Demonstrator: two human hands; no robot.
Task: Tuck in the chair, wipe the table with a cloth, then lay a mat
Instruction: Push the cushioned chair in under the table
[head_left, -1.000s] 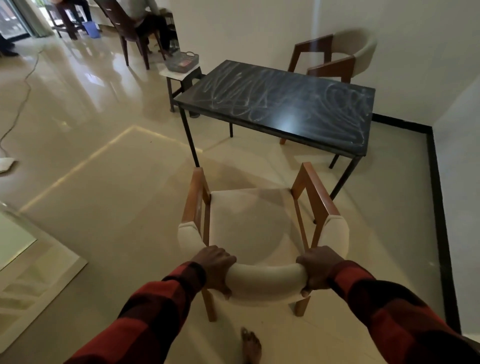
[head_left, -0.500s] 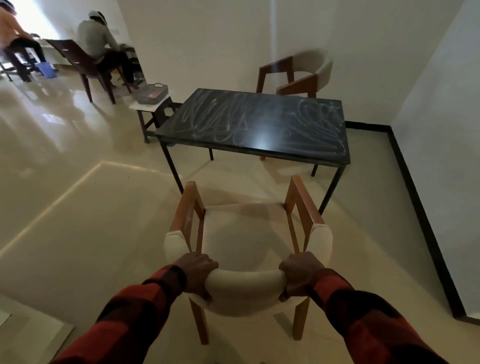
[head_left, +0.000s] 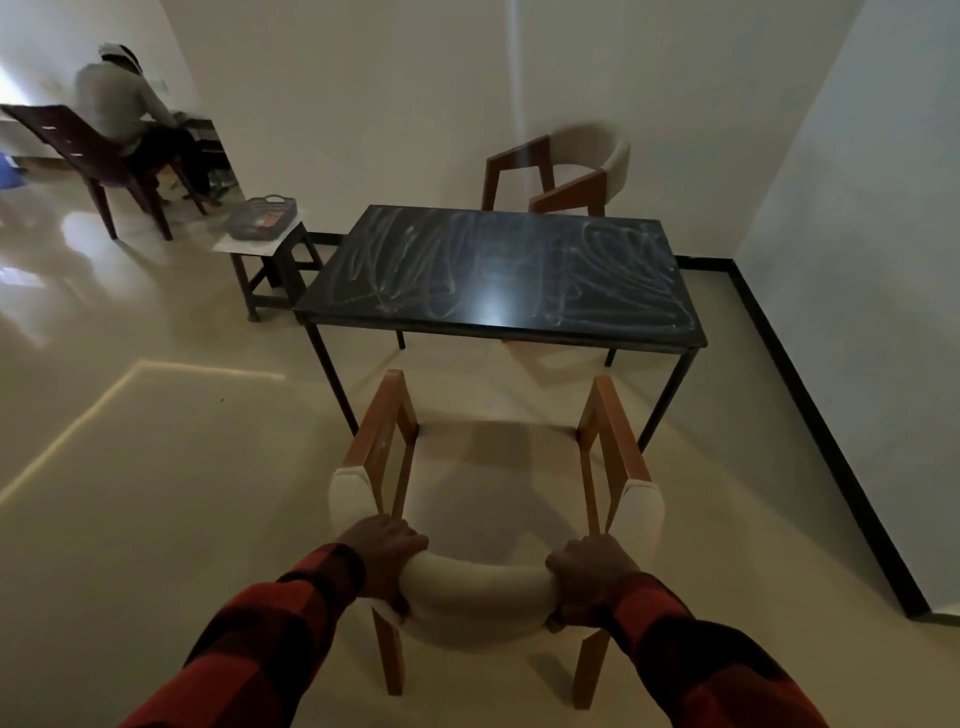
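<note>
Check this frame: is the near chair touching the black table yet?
Apart. In the head view, bare floor shows between the front of the near chair and the black table, whose near legs stand ahead of the armrests.

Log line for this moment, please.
step: tuck chair | left hand: grip on chair backrest | right hand: grip on backrest | table: chalk-smeared, unwiped | chair: not yet under table

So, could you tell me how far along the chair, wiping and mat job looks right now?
Nothing looks finished yet. In hand: the left hand and right hand grip the backrest of the chair, which faces the table but is not tucked under it. Left: the tabletop is covered in chalky scribbles, unwiped, and no cloth or mat is in view.
</note>
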